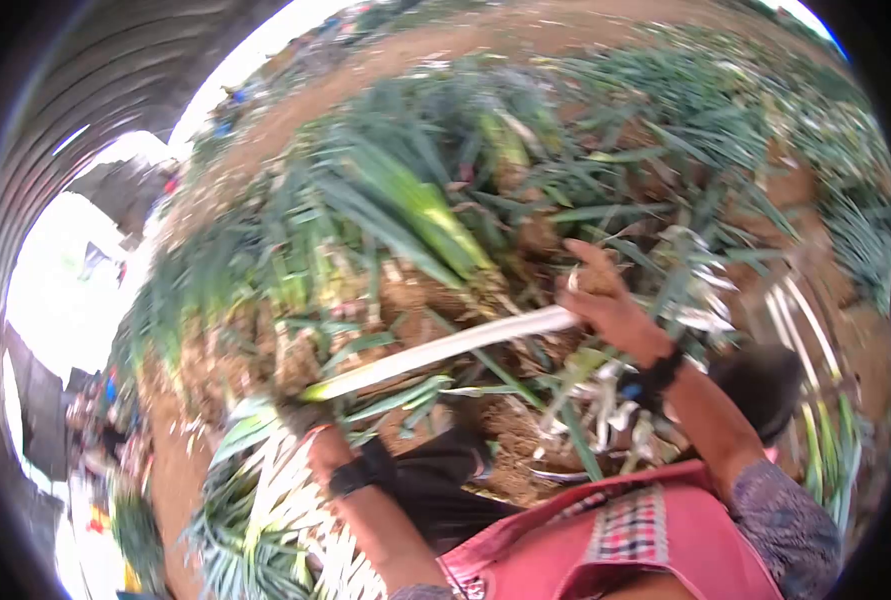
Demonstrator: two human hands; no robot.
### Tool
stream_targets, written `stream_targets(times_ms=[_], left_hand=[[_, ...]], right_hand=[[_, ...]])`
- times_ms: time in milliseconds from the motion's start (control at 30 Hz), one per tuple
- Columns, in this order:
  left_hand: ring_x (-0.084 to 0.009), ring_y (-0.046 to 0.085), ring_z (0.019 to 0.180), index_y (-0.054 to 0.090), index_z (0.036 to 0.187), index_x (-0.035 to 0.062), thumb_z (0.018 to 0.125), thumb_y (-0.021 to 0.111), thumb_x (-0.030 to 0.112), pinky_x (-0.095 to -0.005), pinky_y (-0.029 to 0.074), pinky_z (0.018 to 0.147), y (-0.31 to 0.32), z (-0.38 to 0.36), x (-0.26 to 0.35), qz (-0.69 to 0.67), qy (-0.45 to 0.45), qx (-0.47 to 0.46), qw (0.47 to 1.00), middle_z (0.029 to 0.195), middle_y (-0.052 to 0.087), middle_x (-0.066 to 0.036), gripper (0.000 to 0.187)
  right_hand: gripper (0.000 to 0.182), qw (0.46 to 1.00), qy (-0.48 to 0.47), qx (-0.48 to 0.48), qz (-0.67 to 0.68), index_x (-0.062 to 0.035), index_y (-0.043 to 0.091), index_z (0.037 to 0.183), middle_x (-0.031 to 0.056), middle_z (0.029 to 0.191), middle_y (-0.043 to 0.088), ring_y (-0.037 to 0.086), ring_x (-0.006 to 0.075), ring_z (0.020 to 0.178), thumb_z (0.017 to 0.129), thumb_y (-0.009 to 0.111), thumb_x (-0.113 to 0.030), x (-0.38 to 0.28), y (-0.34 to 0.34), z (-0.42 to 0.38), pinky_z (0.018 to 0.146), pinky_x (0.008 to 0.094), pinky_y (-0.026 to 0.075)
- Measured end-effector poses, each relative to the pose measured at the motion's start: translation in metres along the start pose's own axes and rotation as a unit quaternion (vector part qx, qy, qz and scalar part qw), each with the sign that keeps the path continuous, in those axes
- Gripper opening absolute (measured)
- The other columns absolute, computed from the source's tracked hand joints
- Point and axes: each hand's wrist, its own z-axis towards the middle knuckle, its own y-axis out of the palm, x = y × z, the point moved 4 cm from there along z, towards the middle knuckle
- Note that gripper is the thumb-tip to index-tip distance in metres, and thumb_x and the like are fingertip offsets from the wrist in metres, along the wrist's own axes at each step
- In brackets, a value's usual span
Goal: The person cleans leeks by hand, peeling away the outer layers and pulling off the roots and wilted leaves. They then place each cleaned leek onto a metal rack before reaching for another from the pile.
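Note:
A long green onion [445, 348] with a pale, bare white stalk stretches between my hands, tilted up toward the right. My left hand [310, 425], dark and blurred, is closed round its greener end. My right hand [605, 300] grips the white end, its index finger pointing outward. Just beyond my hands lies a bundle of unpeeled green onions [415, 215] with soil about their roots. Below my right hand are pale peeled skins and loose leaves [615, 410]. Peeled onions [275, 490] with white stalks are piled beside my left forearm.
More green onions [215, 260] lie in a wide heap over brown soil [170, 480]. A few white-stalked onions [815, 370] lie at the right. A dark rounded object [760, 385] is beside my right forearm. Ribbed sheeting [115, 80] curves overhead on the left.

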Motion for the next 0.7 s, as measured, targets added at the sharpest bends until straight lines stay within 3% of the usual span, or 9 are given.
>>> stream_targets(times_ms=[67, 100, 133, 167, 233, 333, 467, 600, 700], left_hand=[[-0.0141, 0.050, 0.060, 0.057, 0.098, 0.0092, 0.085, 0.053, 0.026, -0.0277, 0.047, 0.060, 0.006, -0.001, -0.003, -0.037, -0.030, 0.002, 0.999, 0.077, 0.051, -0.005, 0.022], [-0.0150, 0.052, 0.058, 0.057, 0.097, 0.0085, 0.084, 0.055, 0.029, -0.0285, 0.049, 0.058, 0.009, -0.004, -0.002, -0.056, -0.050, 0.013, 0.997, 0.082, 0.056, -0.008, 0.025], [-0.0159, 0.053, 0.057, 0.058, 0.097, 0.0079, 0.083, 0.057, 0.032, -0.0292, 0.052, 0.055, 0.012, -0.005, -0.002, -0.076, -0.070, 0.025, 0.994, 0.087, 0.061, -0.010, 0.028], [-0.0176, 0.050, 0.047, 0.056, 0.076, 0.0093, 0.083, 0.058, 0.038, -0.0311, 0.051, 0.048, -0.014, 0.004, -0.006, -0.090, -0.040, 0.131, 0.987, 0.062, 0.056, -0.005, 0.030], [-0.0163, 0.047, 0.042, 0.049, 0.065, 0.0122, 0.084, 0.056, 0.040, -0.0309, 0.050, 0.047, 0.008, -0.012, -0.007, -0.104, -0.052, 0.198, 0.973, 0.046, 0.045, 0.001, 0.035], [-0.0158, 0.043, 0.040, 0.046, 0.063, 0.0138, 0.085, 0.056, 0.036, -0.0320, 0.048, 0.045, 0.009, -0.012, -0.014, -0.083, -0.058, 0.207, 0.973, 0.045, 0.043, 0.000, 0.033], [-0.0156, 0.043, 0.041, 0.049, 0.071, 0.0108, 0.087, 0.051, 0.035, -0.0310, 0.048, 0.044, 0.009, -0.006, -0.023, -0.052, -0.097, 0.190, 0.976, 0.047, 0.041, 0.000, 0.030], [-0.0137, 0.043, 0.042, 0.051, 0.080, 0.0083, 0.085, 0.053, 0.030, -0.0273, 0.042, 0.041, -0.008, 0.008, -0.039, -0.053, -0.158, 0.187, 0.968, 0.052, 0.043, 0.000, 0.022], [-0.0152, 0.043, 0.045, 0.055, 0.084, 0.0090, 0.080, 0.057, 0.022, -0.0269, 0.039, 0.043, -0.006, 0.005, -0.046, 0.017, -0.141, 0.165, 0.976, 0.054, 0.047, -0.002, 0.014]], right_hand=[[0.057, 0.950, -0.093, -0.062, -0.292, -0.0049, 0.037, 0.124, 0.0016, 0.071, 0.043, 0.044, 0.0061, 0.066, 0.074, 0.063, -0.001, -0.023, 0.011, 0.004, 0.056, 0.0254, 0.039], [0.047, 0.917, -0.093, -0.071, -0.380, -0.0046, 0.046, 0.116, 0.0053, 0.070, 0.047, 0.050, 0.0115, 0.068, 0.072, 0.063, 0.000, -0.033, 0.022, 0.000, 0.058, 0.0281, 0.042], [0.035, 0.868, -0.244, -0.098, -0.420, -0.0054, 0.054, 0.108, 0.0082, 0.070, 0.053, 0.056, 0.0208, 0.071, 0.074, 0.063, -0.005, -0.042, 0.034, -0.003, 0.061, 0.0311, 0.044], [0.031, 0.851, -0.277, -0.128, -0.427, -0.0055, 0.055, 0.104, 0.0079, 0.070, 0.054, 0.055, 0.0219, 0.069, 0.074, 0.062, -0.005, -0.040, 0.038, -0.005, 0.061, 0.0323, 0.044], [0.024, 0.817, -0.308, -0.175, -0.455, -0.0059, 0.057, 0.098, 0.0073, 0.070, 0.056, 0.054, 0.0240, 0.066, 0.075, 0.061, -0.007, -0.039, 0.040, -0.012, 0.062, 0.0345, 0.044], [0.019, 0.782, -0.254, -0.237, -0.518, -0.0075, 0.059, 0.092, 0.0066, 0.072, 0.059, 0.056, 0.0266, 0.068, 0.073, 0.061, -0.010, -0.044, 0.043, -0.027, 0.063, 0.0376, 0.045], [0.010, 0.727, -0.314, -0.274, -0.545, -0.0095, 0.060, 0.082, 0.0014, 0.056, 0.050, 0.051, 0.0203, 0.050, 0.079, 0.055, -0.018, -0.054, 0.061, -0.051, 0.049, 0.0331, 0.043], [0.009, 0.733, -0.304, -0.319, -0.517, -0.0081, 0.059, 0.082, 0.0052, 0.057, 0.051, 0.053, 0.0247, 0.048, 0.077, 0.057, -0.015, -0.056, 0.067, -0.071, 0.043, 0.0360, 0.041], [0.012, 0.845, -0.272, -0.262, -0.378, -0.0070, 0.059, 0.085, 0.0086, 0.060, 0.053, 0.055, 0.0282, 0.051, 0.075, 0.060, -0.014, -0.060, 0.046, -0.085, 0.044, 0.0358, 0.043]])
